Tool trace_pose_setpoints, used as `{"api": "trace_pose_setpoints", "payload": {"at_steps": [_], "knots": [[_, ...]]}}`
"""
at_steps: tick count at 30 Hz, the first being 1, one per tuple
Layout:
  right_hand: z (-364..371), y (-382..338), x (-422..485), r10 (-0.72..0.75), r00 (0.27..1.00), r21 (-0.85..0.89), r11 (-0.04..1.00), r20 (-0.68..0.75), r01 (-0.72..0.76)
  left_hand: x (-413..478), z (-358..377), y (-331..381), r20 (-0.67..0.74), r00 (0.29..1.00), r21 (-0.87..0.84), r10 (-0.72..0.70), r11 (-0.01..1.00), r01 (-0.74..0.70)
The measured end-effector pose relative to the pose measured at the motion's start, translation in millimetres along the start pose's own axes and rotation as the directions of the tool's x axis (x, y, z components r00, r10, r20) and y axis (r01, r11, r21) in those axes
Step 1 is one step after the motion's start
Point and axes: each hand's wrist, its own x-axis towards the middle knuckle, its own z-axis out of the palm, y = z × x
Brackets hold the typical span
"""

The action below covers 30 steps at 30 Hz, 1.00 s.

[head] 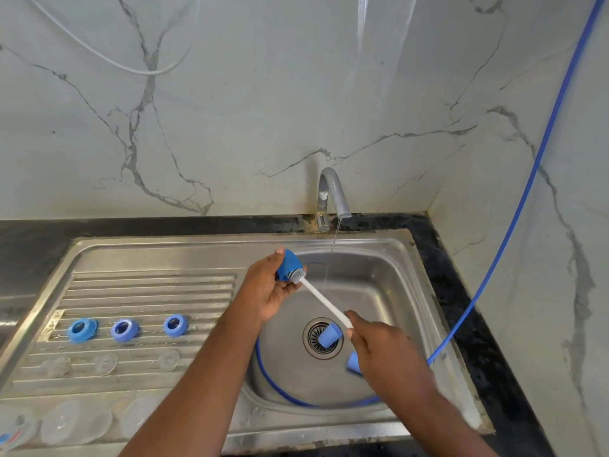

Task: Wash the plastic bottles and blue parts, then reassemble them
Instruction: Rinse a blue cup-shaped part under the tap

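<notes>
Steel sink (379, 258); blue domed cap (286, 263), white brush (324, 301) at its mouth

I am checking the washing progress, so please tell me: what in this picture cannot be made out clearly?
Head view only.
1. Inside of the blue cap in the left hand: blocked by the brush.
2. Blue part beside the right hand: half hidden by that hand.
3. Clear bottles, bottom left: blurred, cut by the frame edge; count unclear.
4. Blue hose in the sink: end hidden behind the left forearm.
</notes>
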Motion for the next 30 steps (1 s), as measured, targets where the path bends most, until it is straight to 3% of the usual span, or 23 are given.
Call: {"api": "trace_pose_setpoints", "payload": {"at_steps": [2, 4, 5, 6, 7, 8, 9, 10, 11, 12, 13, 15, 17, 19, 20, 21, 23, 24, 25, 26, 27, 29, 30], "knots": [[4.2, -4.0, -1.9, -0.033, 0.999, -0.127, 0.991, 0.025, 0.036, -2.8, 2.2, -0.5, -0.004, 0.998, -0.069, -0.067, 0.995, 0.066], [6.6, -6.7, 0.6, -0.032, 0.989, 0.176, 0.984, 0.142, 0.006, -5.3, 7.9, -0.4, 0.011, 0.998, -0.122, -0.065, 0.990, 0.065], [4.9, -8.1, 0.3, 0.006, 0.973, 0.444, 0.889, 0.230, -0.110, -3.7, 8.2, -2.2, 0.016, 0.999, -0.132, -0.052, 0.990, 0.053], [3.0, -6.8, 1.2, 0.049, 0.935, 0.650, 0.706, 0.350, -0.280, -2.4, 7.1, -4.1, 0.023, 0.999, -0.134, -0.035, 0.990, 0.038], [-1.2, -5.7, 0.4, 0.038, 0.889, 0.753, 0.516, 0.457, -0.409, -3.0, 6.0, -4.8, 0.032, 0.999, -0.130, -0.021, 0.991, 0.025], [-4.3, -2.7, 0.2, 0.014, 0.866, 0.784, 0.417, 0.501, -0.460, -3.8, 5.9, -5.2, 0.045, 0.999, -0.130, -0.009, 0.991, 0.015], [-7.0, -0.9, 0.1, 0.005, 0.871, 0.794, 0.408, 0.491, -0.450, -3.5, 5.5, -6.2, 0.052, 0.999, -0.130, -0.005, 0.991, 0.012], [-7.0, -1.1, 0.5, 0.024, 0.903, 0.785, 0.485, 0.428, -0.385, -4.2, 6.8, -7.8, 0.052, 0.999, -0.121, -0.014, 0.992, 0.020], [-4.7, -0.8, 1.7, 0.059, 0.947, 0.692, 0.668, 0.316, -0.273, -5.4, 8.5, -8.8, 0.027, 0.999, -0.098, -0.024, 0.995, 0.026], [-1.3, 0.2, 2.8, 0.055, 0.982, 0.479, 0.867, 0.181, -0.137, -5.1, 9.7, -9.9, -0.023, 1.000, -0.073, -0.021, 0.997, 0.019], [0.6, 0.3, 1.5, 0.020, 0.996, 0.216, 0.976, 0.088, -0.039, -3.0, 9.2, -11.3, -0.063, 0.998, -0.044, -0.007, 0.999, 0.004], [5.3, 2.8, -2.4, -0.013, 1.000, -0.118, 0.993, -0.026, 0.009, 2.2, 4.7, -14.2, -0.069, 0.998, 0.041, 0.009, 0.999, -0.006], [12.8, 2.8, -3.5, -0.026, 1.000, -0.183, 0.983, 0.001, 0.026, 6.2, -0.6, -15.6, -0.054, 0.998, 0.058, -0.017, 0.998, 0.021], [12.2, 0.9, -2.3, -0.049, 0.993, -0.004, 0.999, 0.103, 0.050, 5.3, -0.2, -14.1, -0.044, 0.996, -0.034, -0.075, 0.997, 0.074], [12.9, 1.1, -2.9, -0.056, 0.985, 0.215, 0.976, 0.165, 0.020, 2.9, 1.2, -12.9, -0.028, 0.996, -0.089, -0.085, 0.993, 0.082], [11.6, -0.7, -4.3, -0.018, 0.964, 0.494, 0.861, 0.265, -0.120, 1.1, 2.4, -12.2, -0.003, 0.997, -0.121, -0.072, 0.990, 0.071], [3.8, 0.8, -5.7, 0.022, 0.878, 0.785, 0.437, 0.478, -0.439, -1.5, 3.8, -10.8, 0.032, 0.999, -0.139, -0.034, 0.990, 0.038], [0.7, 3.4, -4.7, 0.004, 0.861, 0.807, 0.345, 0.509, -0.479, -2.8, 4.8, -8.4, 0.049, 0.998, -0.142, -0.030, 0.989, 0.036], [-2.4, 4.8, -3.6, -0.003, 0.870, 0.819, 0.340, 0.493, -0.463, -3.4, 7.1, -5.5, 0.056, 0.998, -0.138, -0.027, 0.990, 0.035], [-2.2, 5.2, -1.6, 0.016, 0.905, 0.820, 0.417, 0.425, -0.392, -4.3, 10.3, -3.0, 0.047, 0.999, -0.127, -0.024, 0.991, 0.030], [0.6, 5.9, 0.3, 0.035, 0.950, 0.769, 0.579, 0.310, -0.272, -3.7, 13.3, -2.0, 0.004, 1.000, -0.088, -0.017, 0.996, 0.018], [7.2, 6.2, 2.5, -0.019, 0.995, 0.410, 0.912, 0.096, -0.022, -2.7, 15.4, -3.1, -0.093, 0.995, 0.018, 0.029, 0.999, -0.028], [11.4, 6.7, 2.5, -0.045, 0.997, 0.238, 0.971, 0.056, 0.031, -0.4, 13.2, -4.7, -0.103, 0.994, 0.043, 0.037, 0.999, -0.032]]}}
